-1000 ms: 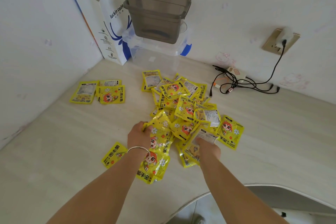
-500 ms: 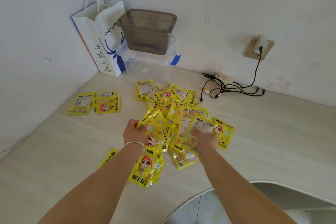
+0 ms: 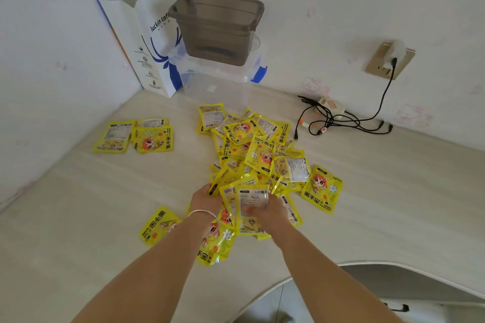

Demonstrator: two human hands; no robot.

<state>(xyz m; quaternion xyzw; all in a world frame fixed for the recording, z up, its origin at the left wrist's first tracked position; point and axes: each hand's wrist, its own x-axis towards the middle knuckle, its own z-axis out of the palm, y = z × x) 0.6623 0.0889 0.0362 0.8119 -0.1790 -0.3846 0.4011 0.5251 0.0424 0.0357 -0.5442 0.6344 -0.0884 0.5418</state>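
Observation:
Several yellow hand-warmer packets (image 3: 262,155) lie in a loose pile on the pale wooden table (image 3: 78,217). My left hand (image 3: 206,198), with a silver bangle on the wrist, grips a packet at the near edge of the pile. My right hand (image 3: 267,214) holds a small stack of packets (image 3: 250,204), printed back side up, just above the pile. Two more packets (image 3: 136,135) lie side by side apart at the left. A single packet (image 3: 157,225) rests near my left forearm.
A grey bin (image 3: 217,26) sits stacked on a clear box (image 3: 217,84) at the back wall, beside a white paper bag (image 3: 147,34). Black cables and a charger (image 3: 333,118) lie at the right, plugged into a wall socket (image 3: 389,60). The table's curved front edge (image 3: 367,265) is at the bottom right.
Both hands have drawn together at the near side of the pile, and the packets they lifted now overlap in a stack between them. The camera has shifted slightly.

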